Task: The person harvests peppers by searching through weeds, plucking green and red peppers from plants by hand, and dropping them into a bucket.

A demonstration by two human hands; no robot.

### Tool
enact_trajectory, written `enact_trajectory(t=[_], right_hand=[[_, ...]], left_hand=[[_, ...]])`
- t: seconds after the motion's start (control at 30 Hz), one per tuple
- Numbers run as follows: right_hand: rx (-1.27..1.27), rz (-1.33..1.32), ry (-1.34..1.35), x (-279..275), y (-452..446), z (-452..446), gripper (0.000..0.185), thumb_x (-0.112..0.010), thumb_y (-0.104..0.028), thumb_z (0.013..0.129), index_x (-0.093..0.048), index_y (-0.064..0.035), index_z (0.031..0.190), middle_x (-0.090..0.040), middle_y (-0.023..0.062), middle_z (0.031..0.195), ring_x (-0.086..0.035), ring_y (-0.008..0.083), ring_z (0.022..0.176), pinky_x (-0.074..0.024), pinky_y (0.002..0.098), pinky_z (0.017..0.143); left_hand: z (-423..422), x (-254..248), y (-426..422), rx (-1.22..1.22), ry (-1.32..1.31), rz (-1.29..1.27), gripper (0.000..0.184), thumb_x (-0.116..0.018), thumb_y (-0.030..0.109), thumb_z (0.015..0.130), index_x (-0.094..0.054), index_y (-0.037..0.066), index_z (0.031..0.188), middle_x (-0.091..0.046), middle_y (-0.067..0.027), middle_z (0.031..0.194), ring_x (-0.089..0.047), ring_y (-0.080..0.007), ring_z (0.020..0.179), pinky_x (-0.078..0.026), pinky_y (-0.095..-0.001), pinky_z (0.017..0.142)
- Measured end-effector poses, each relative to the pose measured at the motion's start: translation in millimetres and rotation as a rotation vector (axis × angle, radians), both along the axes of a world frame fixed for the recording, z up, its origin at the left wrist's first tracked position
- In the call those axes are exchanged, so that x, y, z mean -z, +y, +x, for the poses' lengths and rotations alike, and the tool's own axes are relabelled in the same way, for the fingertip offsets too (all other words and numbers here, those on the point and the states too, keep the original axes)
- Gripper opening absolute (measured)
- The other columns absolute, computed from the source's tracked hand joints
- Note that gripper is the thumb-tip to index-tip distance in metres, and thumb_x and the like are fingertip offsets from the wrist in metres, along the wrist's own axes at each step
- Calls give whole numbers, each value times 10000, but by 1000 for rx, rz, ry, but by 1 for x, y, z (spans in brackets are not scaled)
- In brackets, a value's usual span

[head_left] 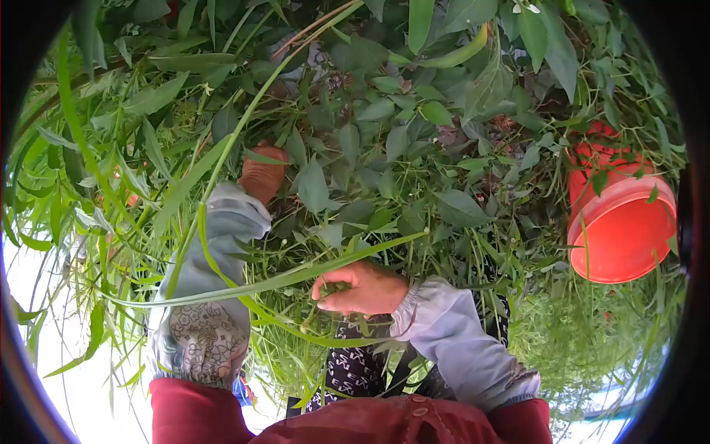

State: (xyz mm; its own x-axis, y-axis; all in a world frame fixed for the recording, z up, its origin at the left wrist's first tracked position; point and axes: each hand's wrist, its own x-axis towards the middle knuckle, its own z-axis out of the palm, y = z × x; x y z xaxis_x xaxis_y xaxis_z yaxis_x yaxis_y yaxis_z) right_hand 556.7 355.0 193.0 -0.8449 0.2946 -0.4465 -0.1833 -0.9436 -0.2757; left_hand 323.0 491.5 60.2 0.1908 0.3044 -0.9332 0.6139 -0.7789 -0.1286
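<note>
My left hand (264, 174) reaches into a dense leafy plant (313, 186); leaves cover its fingers, and what they touch is hidden. Lower and nearer my body is my right hand (364, 288), its thumb and fingers curled in toward each other. A bit of green shows between those fingertips, too small to name. Just above the right hand, a long grass blade (296, 277) crosses in front of both the hand and my left forearm. Pale sleeve covers (473, 348) are on both forearms.
A red bucket (621, 233) lies tilted at the right, its mouth facing me, with foliage over its far end. A curved yellow-green pod-like shape (460, 53) hangs among leaves at the top. Tall grass (81, 140) crowds the left side.
</note>
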Motion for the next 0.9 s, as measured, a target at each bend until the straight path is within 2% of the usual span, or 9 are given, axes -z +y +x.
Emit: enact_trajectory(t=[0.2, 0.3, 0.4, 0.5, 0.57, 0.63, 0.77, 0.83, 0.9], right_hand=[[102, -12, 16, 6, -20, -17, 190, -626, -238, 822, -589, -92, 938, -590, 33, 629, -515, 95, 517, -407, 275, 496], [28, 160, -44, 8, -10, -11, 191, -618, -239, 823, -590, -92, 941, -588, 38, 633, -523, 102, 527, -406, 288, 517], [-50, 117, -36, 2, 6, -6, 223, -616, -235, 811, -592, -77, 968, -575, 32, 685, -518, 93, 591, -411, 274, 562], [5, 148, -56, 2, -1, -11, 244, -614, -223, 809, -595, -56, 986, -575, 16, 740, -519, 82, 656, -420, 250, 598], [87, 211, -75, 3, -5, -13, 240, -613, -223, 809, -599, -55, 980, -586, 18, 753, -530, 90, 675, -426, 251, 614], [21, 194, -36, 4, -4, -13, 240, -607, -216, 814, -598, -55, 991, -602, 27, 779, -546, 99, 718, -435, 256, 649], [6, 296, -87, 4, -6, -17, 221, -607, -185, 814, -599, -50, 989, -606, 36, 789, -552, 104, 734, -444, 268, 675], [111, 211, -55, 2, -7, -16, 211, -607, -169, 815, -598, -45, 984, -605, 41, 780, -557, 113, 739, -451, 283, 677], [85, 228, -62, 5, -12, -19, 213, -616, -154, 808, -591, -43, 988, -606, 38, 805, -557, 117, 748, -452, 284, 674]], left_hand=[[-55, 34, 19, 18, -57, 255, 231, -490, 156, 801, -552, 86, 1012, -590, -129, 780, -609, -311, 646, -471, -421, 517], [-73, 12, 4, 66, -113, 325, 226, -489, 153, 802, -544, 89, 1012, -590, -125, 757, -609, -306, 628, -468, -420, 499], [-90, -24, -22, 184, -199, 381, 221, -487, 151, 804, -536, 92, 1011, -590, -121, 733, -609, -301, 610, -465, -419, 481], [-106, -37, -38, 284, -463, 511, 168, -475, 138, 813, -495, 86, 971, -594, -117, 702, -610, -291, 574, -471, -398, 461], [-66, -72, -32, -4, -242, 278, 95, -464, 145, 827, -486, 92, 902, -593, -124, 704, -609, -290, 572, -469, -415, 454], [-46, -85, -29, -15, -128, 265, 113, -476, 192, 841, -534, 101, 878, -601, -118, 716, -604, -297, 572, -478, -411, 487], [4, -96, 2, -395, -505, 250, 207, -585, 303, 788, -612, 100, 811, -609, -145, 755, -601, -330, 676, -492, -405, 596], [9, -73, 20, -315, -262, 177, 232, -592, 299, 780, -599, 80, 856, -611, -183, 808, -600, -347, 735, -490, -423, 626], [-52, -23, 37, 403, -706, 317, 252, -571, 287, 792, -585, 72, 922, -619, -192, 861, -593, -381, 763, -488, -444, 654]])
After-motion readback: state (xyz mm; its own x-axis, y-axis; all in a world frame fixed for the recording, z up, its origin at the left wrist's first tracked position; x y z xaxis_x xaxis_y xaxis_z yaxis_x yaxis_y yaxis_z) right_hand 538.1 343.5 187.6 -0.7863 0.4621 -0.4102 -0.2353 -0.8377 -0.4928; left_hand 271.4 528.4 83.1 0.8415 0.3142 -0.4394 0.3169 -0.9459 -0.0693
